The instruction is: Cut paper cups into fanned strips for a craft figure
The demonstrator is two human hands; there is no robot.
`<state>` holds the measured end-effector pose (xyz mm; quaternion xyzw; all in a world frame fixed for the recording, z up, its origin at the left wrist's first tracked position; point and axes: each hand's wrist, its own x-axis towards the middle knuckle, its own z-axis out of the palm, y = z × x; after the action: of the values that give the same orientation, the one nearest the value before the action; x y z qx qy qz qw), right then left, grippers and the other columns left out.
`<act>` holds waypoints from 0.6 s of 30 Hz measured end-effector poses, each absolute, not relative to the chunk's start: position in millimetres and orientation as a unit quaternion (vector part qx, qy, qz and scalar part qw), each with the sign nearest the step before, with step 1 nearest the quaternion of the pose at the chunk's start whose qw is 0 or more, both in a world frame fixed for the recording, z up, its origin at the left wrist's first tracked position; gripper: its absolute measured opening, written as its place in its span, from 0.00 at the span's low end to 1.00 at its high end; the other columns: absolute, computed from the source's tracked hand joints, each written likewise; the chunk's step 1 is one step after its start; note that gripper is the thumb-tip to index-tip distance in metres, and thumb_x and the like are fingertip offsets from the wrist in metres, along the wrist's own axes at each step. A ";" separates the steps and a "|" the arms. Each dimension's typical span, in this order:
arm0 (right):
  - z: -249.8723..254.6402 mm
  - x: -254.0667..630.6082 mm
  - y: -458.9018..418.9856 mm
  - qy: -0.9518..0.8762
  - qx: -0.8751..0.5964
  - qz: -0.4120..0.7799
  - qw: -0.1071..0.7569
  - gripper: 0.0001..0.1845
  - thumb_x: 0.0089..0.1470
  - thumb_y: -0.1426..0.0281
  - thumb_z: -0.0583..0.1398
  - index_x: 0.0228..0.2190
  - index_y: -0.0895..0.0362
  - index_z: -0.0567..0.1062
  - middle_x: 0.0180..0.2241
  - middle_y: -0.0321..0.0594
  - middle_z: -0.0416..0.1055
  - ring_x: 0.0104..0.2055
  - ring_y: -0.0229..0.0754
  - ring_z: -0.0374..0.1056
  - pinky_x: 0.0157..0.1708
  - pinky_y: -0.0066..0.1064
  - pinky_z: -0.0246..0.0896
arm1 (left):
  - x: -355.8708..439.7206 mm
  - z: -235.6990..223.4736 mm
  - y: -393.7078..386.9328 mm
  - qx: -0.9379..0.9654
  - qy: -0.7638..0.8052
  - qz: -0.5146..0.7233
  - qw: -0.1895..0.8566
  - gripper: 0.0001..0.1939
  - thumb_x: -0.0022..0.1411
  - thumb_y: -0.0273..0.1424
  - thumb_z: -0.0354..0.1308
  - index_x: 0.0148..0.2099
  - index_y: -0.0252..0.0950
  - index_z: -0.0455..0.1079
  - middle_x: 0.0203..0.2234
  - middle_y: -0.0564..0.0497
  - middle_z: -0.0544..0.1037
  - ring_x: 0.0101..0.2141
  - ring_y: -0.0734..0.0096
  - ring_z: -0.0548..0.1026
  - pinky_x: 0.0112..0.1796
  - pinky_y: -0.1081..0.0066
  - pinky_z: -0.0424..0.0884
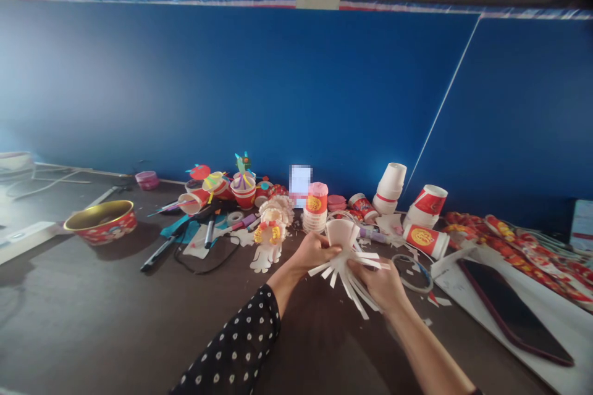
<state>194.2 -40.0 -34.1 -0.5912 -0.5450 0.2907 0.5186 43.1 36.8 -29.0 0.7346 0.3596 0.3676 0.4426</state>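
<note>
A white paper cup (341,233), its wall cut into many long strips that fan outward, is held over the middle of the table. My left hand (315,253) is closed on the cup's left side, thumb pressed against it. On the right, the fingers of my right hand (376,279) are closed on some of the strips (345,284); the fingertips are partly hidden behind the paper. Just behind the cup stands a stack of paper cups (315,222) with a red and yellow cup near the top. Left of my hands lies a white paper figure (267,256) with yellow and red parts.
A red bowl (104,231) with a gold inside stands left. Markers (210,231), tape and decorated cups (243,191) crowd the back left. More cups (424,241), a tape roll (412,274), red paper and a phone (514,311) on a white board lie right. A blue partition (259,92) stands behind.
</note>
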 end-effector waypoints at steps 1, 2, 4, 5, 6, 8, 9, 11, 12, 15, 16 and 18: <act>-35.5 195.2 -39.1 -0.542 -0.593 0.294 0.518 0.10 0.37 0.64 0.62 0.19 0.59 0.74 0.20 0.38 0.72 0.25 0.42 0.65 0.25 0.28 0.58 | 44.0 -30.1 37.6 0.735 0.352 0.370 0.446 0.14 0.44 0.31 0.57 0.13 0.30 0.60 0.10 0.57 0.57 0.16 0.81 0.55 0.18 0.77 0.50; -37.4 195.9 -38.3 -0.537 -0.595 0.299 0.518 0.10 0.37 0.64 0.62 0.18 0.59 0.73 0.19 0.38 0.72 0.23 0.41 0.64 0.23 0.28 0.57 | 44.7 -30.9 38.1 0.735 0.343 0.373 0.449 0.12 0.43 0.31 0.58 0.15 0.30 0.63 0.11 0.56 0.60 0.17 0.80 0.57 0.19 0.77 0.52; -41.6 196.3 -37.5 -0.524 -0.597 0.313 0.520 0.09 0.38 0.64 0.61 0.18 0.58 0.72 0.16 0.37 0.70 0.19 0.40 0.64 0.19 0.27 0.56 | 45.7 -31.9 38.6 0.736 0.325 0.379 0.458 0.08 0.43 0.30 0.59 0.20 0.29 0.68 0.14 0.54 0.66 0.20 0.78 0.62 0.21 0.78 0.57; -43.4 195.8 -37.5 -0.520 -0.595 0.321 0.522 0.10 0.39 0.64 0.60 0.18 0.58 0.72 0.16 0.37 0.70 0.18 0.40 0.63 0.18 0.27 0.55 | 45.9 -32.0 38.5 0.735 0.317 0.381 0.462 0.08 0.42 0.30 0.60 0.22 0.29 0.70 0.16 0.53 0.69 0.21 0.76 0.64 0.22 0.77 0.58; -44.7 194.9 -37.8 -0.516 -0.592 0.329 0.524 0.10 0.39 0.63 0.60 0.18 0.58 0.72 0.15 0.36 0.69 0.18 0.39 0.63 0.17 0.27 0.55 | 45.8 -31.8 38.1 0.735 0.311 0.383 0.465 0.08 0.42 0.30 0.61 0.24 0.28 0.71 0.18 0.51 0.70 0.23 0.75 0.66 0.23 0.77 0.60; -45.4 192.4 -39.2 -0.513 -0.584 0.342 0.528 0.11 0.40 0.63 0.59 0.18 0.57 0.72 0.14 0.36 0.68 0.16 0.38 0.62 0.15 0.26 0.53 | 45.1 -30.6 36.6 0.733 0.297 0.391 0.471 0.09 0.42 0.30 0.61 0.26 0.28 0.72 0.20 0.50 0.72 0.24 0.73 0.67 0.25 0.77 0.62; -44.8 191.2 -40.0 -0.513 -0.581 0.346 0.528 0.11 0.40 0.62 0.60 0.18 0.58 0.72 0.14 0.35 0.67 0.15 0.37 0.61 0.14 0.26 0.52 | 44.5 -29.5 35.3 0.730 0.291 0.398 0.473 0.09 0.42 0.30 0.61 0.26 0.28 0.72 0.20 0.49 0.73 0.25 0.73 0.68 0.25 0.76 0.62; -42.7 189.5 -41.4 -0.516 -0.576 0.348 0.530 0.12 0.40 0.62 0.60 0.18 0.58 0.72 0.13 0.35 0.67 0.14 0.36 0.59 0.14 0.25 0.50 | 43.4 -26.8 32.4 0.720 0.285 0.413 0.479 0.08 0.42 0.29 0.61 0.26 0.28 0.73 0.21 0.49 0.73 0.25 0.72 0.69 0.26 0.76 0.63; -41.5 189.0 -41.7 -0.517 -0.574 0.346 0.533 0.12 0.39 0.62 0.61 0.19 0.59 0.73 0.14 0.35 0.67 0.15 0.36 0.59 0.14 0.25 0.51 | 43.0 -25.4 31.0 0.714 0.287 0.420 0.480 0.07 0.42 0.28 0.61 0.26 0.28 0.73 0.20 0.49 0.73 0.25 0.72 0.69 0.26 0.76 0.63; -39.3 188.6 -41.1 -0.520 -0.569 0.337 0.541 0.14 0.37 0.61 0.63 0.25 0.59 0.75 0.17 0.36 0.70 0.18 0.37 0.61 0.16 0.25 0.52 | 42.2 -22.6 29.1 0.702 0.302 0.428 0.482 0.04 0.42 0.26 0.60 0.23 0.28 0.72 0.17 0.51 0.72 0.22 0.74 0.68 0.24 0.77 0.62; -39.2 188.4 -40.6 -0.520 -0.569 0.334 0.543 0.15 0.36 0.61 0.63 0.26 0.59 0.76 0.18 0.36 0.70 0.18 0.37 0.61 0.16 0.25 0.53 | 42.2 -22.5 29.2 0.701 0.304 0.428 0.482 0.04 0.42 0.25 0.59 0.22 0.27 0.71 0.16 0.51 0.71 0.21 0.75 0.67 0.22 0.77 0.61; -39.6 187.9 -39.5 -0.519 -0.569 0.329 0.547 0.17 0.36 0.60 0.63 0.27 0.60 0.76 0.17 0.35 0.70 0.17 0.36 0.61 0.17 0.26 0.53 | 42.5 -23.1 30.1 0.700 0.306 0.427 0.484 0.04 0.42 0.24 0.58 0.19 0.27 0.70 0.14 0.52 0.69 0.19 0.77 0.65 0.21 0.78 0.59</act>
<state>187.9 -39.5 -39.6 -0.5687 -0.5192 0.3287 0.5467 42.5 30.1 -23.1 0.7001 0.3061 0.4270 0.4836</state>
